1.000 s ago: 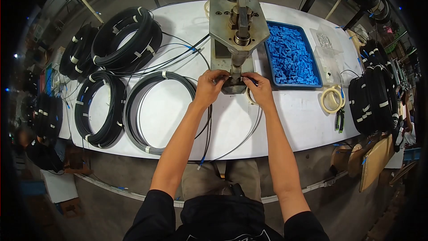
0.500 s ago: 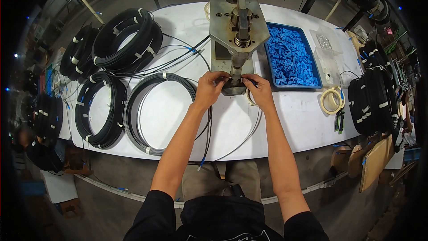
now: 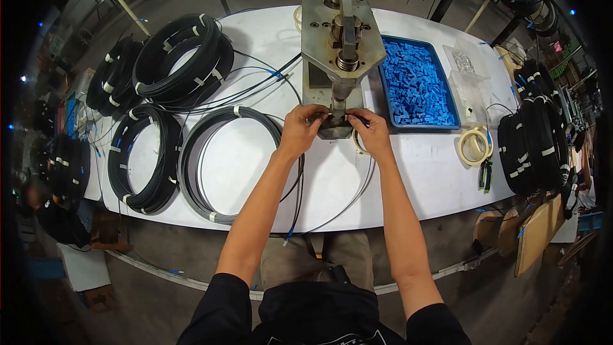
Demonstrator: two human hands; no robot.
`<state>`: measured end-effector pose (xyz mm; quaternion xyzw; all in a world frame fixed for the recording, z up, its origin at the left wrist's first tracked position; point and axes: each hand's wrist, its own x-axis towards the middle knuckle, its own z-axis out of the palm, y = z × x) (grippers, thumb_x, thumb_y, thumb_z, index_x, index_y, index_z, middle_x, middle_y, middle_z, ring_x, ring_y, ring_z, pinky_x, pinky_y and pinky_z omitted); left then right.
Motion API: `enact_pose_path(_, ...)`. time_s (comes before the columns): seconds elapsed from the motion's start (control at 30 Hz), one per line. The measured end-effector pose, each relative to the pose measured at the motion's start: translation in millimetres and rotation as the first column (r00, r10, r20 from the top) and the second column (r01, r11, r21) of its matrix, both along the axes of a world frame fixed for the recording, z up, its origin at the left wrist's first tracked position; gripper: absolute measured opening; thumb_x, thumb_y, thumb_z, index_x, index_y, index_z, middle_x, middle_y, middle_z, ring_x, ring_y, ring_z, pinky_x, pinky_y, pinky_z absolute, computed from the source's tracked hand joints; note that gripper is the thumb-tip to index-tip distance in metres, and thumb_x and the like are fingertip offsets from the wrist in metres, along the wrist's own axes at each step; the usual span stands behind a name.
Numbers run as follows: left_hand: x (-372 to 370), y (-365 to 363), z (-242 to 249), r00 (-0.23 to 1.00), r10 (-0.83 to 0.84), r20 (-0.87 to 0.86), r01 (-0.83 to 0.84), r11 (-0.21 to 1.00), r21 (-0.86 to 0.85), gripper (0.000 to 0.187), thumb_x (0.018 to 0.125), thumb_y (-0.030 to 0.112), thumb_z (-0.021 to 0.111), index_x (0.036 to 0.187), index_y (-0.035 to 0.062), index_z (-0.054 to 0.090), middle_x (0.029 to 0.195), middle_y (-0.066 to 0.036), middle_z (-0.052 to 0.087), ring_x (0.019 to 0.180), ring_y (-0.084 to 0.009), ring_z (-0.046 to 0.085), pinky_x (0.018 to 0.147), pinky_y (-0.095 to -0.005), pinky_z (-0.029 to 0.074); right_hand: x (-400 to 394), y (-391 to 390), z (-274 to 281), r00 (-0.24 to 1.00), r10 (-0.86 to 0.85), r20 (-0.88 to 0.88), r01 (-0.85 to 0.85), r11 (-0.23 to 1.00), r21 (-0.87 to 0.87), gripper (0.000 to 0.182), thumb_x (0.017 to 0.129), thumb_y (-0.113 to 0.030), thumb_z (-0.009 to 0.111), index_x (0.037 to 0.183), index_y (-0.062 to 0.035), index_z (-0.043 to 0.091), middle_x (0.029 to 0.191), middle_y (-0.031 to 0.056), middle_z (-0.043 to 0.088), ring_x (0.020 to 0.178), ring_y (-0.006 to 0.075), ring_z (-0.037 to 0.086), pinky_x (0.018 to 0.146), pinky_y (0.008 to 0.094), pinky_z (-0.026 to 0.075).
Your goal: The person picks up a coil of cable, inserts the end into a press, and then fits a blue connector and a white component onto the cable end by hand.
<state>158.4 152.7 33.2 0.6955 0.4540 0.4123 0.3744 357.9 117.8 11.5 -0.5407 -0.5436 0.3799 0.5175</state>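
Note:
A metal hand press [image 3: 340, 38] stands on the white table. My left hand [image 3: 301, 129] is at the left side of the press's lower end, fingers and thumb pinched together. On the right side my right hand [image 3: 371, 131] is pinched in the same way, facing the left one. What lies between the fingertips is too small and dark to make out. A black cable coil [image 3: 231, 112] lies left of my left forearm, and thin cables run down from near the press past that hand.
A blue tray [image 3: 457, 115] of small blue pieces is right of the press. Beyond it are clear plastic boxes [image 3: 471, 92], a tape roll [image 3: 475, 146] and green-black cutters [image 3: 486, 176]. More black coils [image 3: 143, 158] are at left, others [image 3: 527, 144] at far right.

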Motion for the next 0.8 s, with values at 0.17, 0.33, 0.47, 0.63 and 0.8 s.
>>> enact_pose_path(0.17, 0.2, -0.1, -3.5, 1.0, 0.0, -0.005, 0.001, 0.999, 0.051, 0.016, 0.086, 0.01, 0.067, 0.101, 0.0061, 0.072, 0.081, -0.01, 0.064, 0.072, -0.0183, 0.055, 0.067, -0.0308, 0.045, -1.3, -1.2, 3.3, 1.0, -0.007, 0.014, 0.007, 1.0, -0.002, 0.018, 0.088, -0.008, 0.065, 0.102, 0.0016, 0.071, 0.091, 0.0083, 0.069, 0.085, 0.0131, 0.062, 0.078, 0.0257, 0.047)
enact_pose_path(0.33, 0.8, -1.4, -0.8, 1.0, 0.003, -0.011, -0.003, 1.0, 0.025, 0.016, 0.087, 0.01, 0.067, 0.101, 0.0052, 0.071, 0.081, -0.013, 0.063, 0.072, -0.0211, 0.057, 0.068, -0.0323, 0.046, -1.0, -1.9, 4.6, 1.0, -0.002, 0.024, 0.002, 1.0, 0.0, 0.018, 0.088, -0.008, 0.064, 0.102, 0.0016, 0.071, 0.092, 0.0089, 0.069, 0.085, 0.0136, 0.062, 0.079, 0.0256, 0.047)
enact_pose_path(0.47, 2.8, -1.1, -1.4, 1.0, -0.012, -0.007, 0.012, 1.0, 0.026, 0.019, 0.09, 0.015, 0.067, 0.104, 0.0028, 0.069, 0.081, -0.01, 0.066, 0.066, -0.0159, 0.052, 0.063, -0.0295, 0.044, -0.9, -1.9, 4.0, 0.999, 0.001, 0.038, -0.001, 1.0, -0.005, 0.018, 0.089, -0.008, 0.064, 0.103, 0.0016, 0.071, 0.094, 0.0092, 0.069, 0.087, 0.0137, 0.063, 0.08, 0.0258, 0.047)
enact_pose_path(0.63, 3.3, 1.6, -6.8, 1.0, 0.006, 0.014, -0.006, 0.999, 0.034, 0.021, 0.091, 0.017, 0.067, 0.104, 0.0001, 0.068, 0.084, -0.011, 0.068, 0.068, -0.0152, 0.054, 0.065, -0.0293, 0.045, -3.7, -0.7, 3.9, 0.999, -0.015, 0.03, 0.015, 1.0, 0.02, 0.019, 0.091, -0.011, 0.063, 0.104, 0.0007, 0.07, 0.092, 0.0094, 0.071, 0.087, 0.0142, 0.065, 0.08, 0.0268, 0.048)
enact_pose_path(0.8, 4.3, 3.2, -7.3, 1.0, -0.005, 0.023, 0.005, 1.0, 0.004, 0.018, 0.091, 0.014, 0.065, 0.102, 0.0001, 0.067, 0.083, -0.018, 0.063, 0.074, -0.0269, 0.06, 0.07, -0.0348, 0.048, -3.3, 1.5, 1.9, 0.998, -0.03, 0.057, 0.03, 0.999, -0.013, 0.022, 0.093, -0.018, 0.063, 0.105, 0.0001, 0.069, 0.091, 0.0097, 0.072, 0.086, 0.0148, 0.065, 0.08, 0.0273, 0.049)
